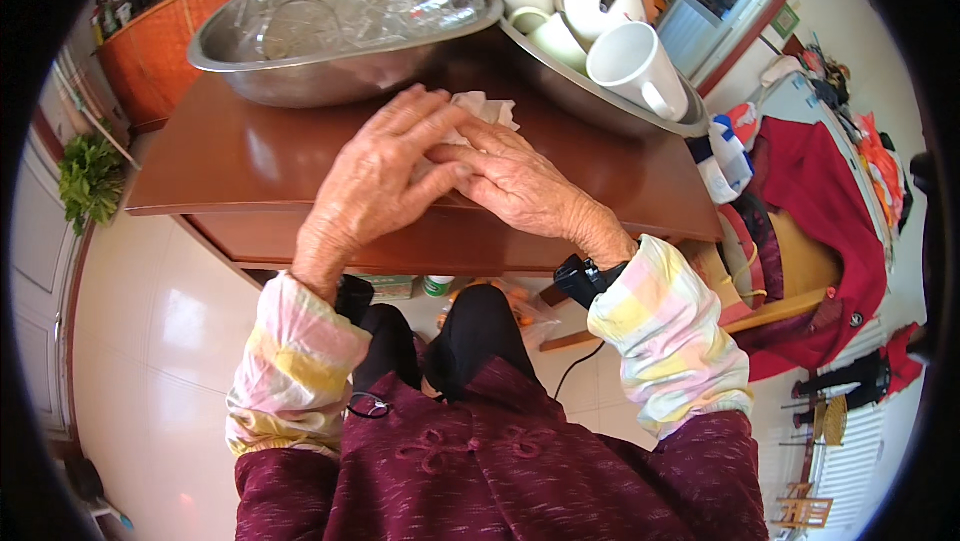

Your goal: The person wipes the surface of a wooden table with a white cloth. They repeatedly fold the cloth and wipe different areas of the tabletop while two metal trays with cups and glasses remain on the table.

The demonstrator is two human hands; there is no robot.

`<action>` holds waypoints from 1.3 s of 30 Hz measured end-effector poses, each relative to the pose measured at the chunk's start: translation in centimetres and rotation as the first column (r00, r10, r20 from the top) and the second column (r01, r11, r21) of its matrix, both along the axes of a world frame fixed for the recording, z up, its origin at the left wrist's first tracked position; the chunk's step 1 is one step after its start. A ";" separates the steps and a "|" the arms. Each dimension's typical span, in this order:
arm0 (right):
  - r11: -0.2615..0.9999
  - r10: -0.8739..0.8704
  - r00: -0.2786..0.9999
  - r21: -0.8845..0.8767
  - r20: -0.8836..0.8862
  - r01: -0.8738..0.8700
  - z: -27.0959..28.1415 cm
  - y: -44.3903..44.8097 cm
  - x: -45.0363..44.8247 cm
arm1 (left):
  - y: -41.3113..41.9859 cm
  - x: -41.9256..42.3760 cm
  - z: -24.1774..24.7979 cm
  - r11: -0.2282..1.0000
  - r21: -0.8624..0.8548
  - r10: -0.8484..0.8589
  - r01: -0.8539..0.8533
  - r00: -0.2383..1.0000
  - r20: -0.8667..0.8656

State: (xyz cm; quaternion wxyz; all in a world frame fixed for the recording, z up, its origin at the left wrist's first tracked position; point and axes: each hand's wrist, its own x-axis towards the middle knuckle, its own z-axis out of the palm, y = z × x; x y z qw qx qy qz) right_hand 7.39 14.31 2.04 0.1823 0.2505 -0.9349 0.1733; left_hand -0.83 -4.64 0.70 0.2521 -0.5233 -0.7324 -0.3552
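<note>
My left hand (382,166) and my right hand (517,177) meet over the front part of a brown wooden table (225,158). The left fingers overlap those of the right hand. A crumpled white tissue or thin cloth (487,107) sticks out past my right fingers, and a pale bit of it shows between the hands. My palms face down, so whether the fingers grip it is hidden. Behind the hands stands a metal basin (300,76) heaped with clear glasses (304,27). To its right, a second metal basin (600,102) holds several white cups and mugs (626,57).
My knees (480,331) are at the table's front edge. A chair draped with red cloth (810,226) stands close on the right, with a bag (724,158) by the table corner. Underneath are a plastic bag (529,316) and a green-and-white container (437,285). Leafy greens (90,177) are at left.
</note>
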 end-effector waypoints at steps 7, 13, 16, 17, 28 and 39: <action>0.916 -0.133 0.985 -0.367 0.108 0.164 -0.3 2.0 1.5 | 0.0 -0.2 -0.4 0.994 0.030 0.099 -0.103 0.988 0.117; 0.955 -0.295 0.946 0.005 0.132 0.297 0.5 5.4 2.9 | 0.0 -0.2 -0.7 0.931 0.101 0.338 -0.350 0.933 0.122; 0.949 -0.306 0.945 -0.041 0.115 0.312 0.2 5.8 3.0 | 0.1 0.1 -0.7 0.876 0.160 0.441 -0.455 0.890 0.117; 0.949 -0.305 0.947 -0.054 0.102 0.312 0.1 5.8 3.0 | 0.1 0.1 -0.5 0.875 0.197 0.413 -0.442 0.894 0.173; 0.908 -0.295 0.946 -0.270 0.132 0.321 -0.4 6.7 2.6 | -0.6 0.4 3.5 0.987 -0.116 0.115 -0.110 0.993 0.040; 0.931 -0.327 0.944 -0.159 0.041 0.329 -1.2 6.9 2.4 | 4.9 -2.4 3.5 0.820 -0.572 0.059 0.026 0.990 0.130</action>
